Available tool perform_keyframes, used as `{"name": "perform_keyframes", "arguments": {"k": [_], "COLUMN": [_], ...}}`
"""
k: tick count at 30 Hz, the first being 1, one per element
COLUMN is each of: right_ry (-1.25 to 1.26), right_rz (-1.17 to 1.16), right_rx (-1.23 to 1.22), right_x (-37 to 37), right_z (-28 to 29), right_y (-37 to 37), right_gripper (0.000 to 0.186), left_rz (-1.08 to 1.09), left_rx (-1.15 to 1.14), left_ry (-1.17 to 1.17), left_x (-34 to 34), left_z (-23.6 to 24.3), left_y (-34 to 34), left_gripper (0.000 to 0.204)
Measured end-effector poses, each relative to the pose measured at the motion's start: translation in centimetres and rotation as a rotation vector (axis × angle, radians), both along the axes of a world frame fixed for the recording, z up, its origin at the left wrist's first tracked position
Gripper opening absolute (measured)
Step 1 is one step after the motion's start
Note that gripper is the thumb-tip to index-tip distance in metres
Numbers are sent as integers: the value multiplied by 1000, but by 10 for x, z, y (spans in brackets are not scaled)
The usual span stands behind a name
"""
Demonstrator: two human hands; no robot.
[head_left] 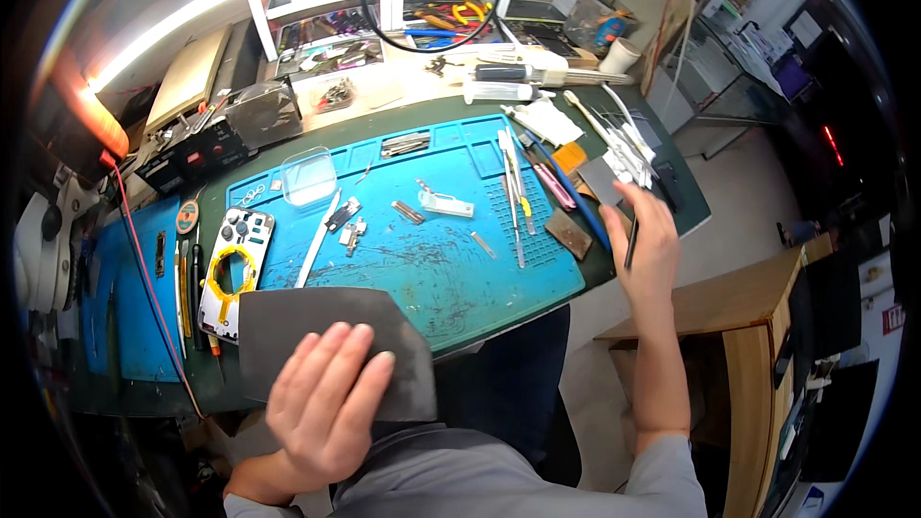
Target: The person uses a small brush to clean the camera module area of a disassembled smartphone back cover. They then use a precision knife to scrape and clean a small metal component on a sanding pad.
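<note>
Left grip (321, 403): laid over the sheet at lower left of the frame, wrist low, fingers straight and nearly together; thumb hidden, so I cannot tell whether it clamps from beneath.
Right grip (648, 240): right of centre, bare forearm almost upright, fingers curled and closed on the black stick.
Desk (355, 118): dark green top, edges bowed by the lens.
Blue mat (451, 297): mid-frame, matte, scuffed dark toward its near edge, moulded trays along the far one.
Dark grey sheet (408, 355): lower left, under the left fingers; flat, smooth, corners cut.
White panel (213, 312): left, rounded corners, yellow-edged round hole.
Clear box (309, 177): upper left, thin see-through plastic.
Brown block (568, 233): right of centre, squarish, worn-looking.
Black stick (631, 247): right of centre, slim, straight.
</note>
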State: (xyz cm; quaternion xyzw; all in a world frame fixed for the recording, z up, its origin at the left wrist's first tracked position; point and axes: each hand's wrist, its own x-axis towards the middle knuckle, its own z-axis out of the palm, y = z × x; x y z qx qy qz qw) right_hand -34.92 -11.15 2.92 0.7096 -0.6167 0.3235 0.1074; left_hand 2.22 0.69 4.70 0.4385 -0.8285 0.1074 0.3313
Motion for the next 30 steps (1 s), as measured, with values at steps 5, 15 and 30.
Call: {"name": "perform_keyframes", "arguments": {"k": [5, 15, 30], "right_ry": [111, 312, -20], "right_rz": [-89, 406, 781], "right_rx": [203, -330, -97], "right_x": [-19, 33, 87], "right_z": [-5, 7, -27], "right_y": [-27, 16, 44], "right_gripper": [27, 24, 38], "left_rz": [112, 418, 114], "left_rx": [-33, -251, 14], "left_ry": [-31, -141, -127], "left_x": [36, 63, -35], "left_z": [11, 31, -46], "left_y": [18, 33, -17], "left_gripper": [36, 39, 30]}}
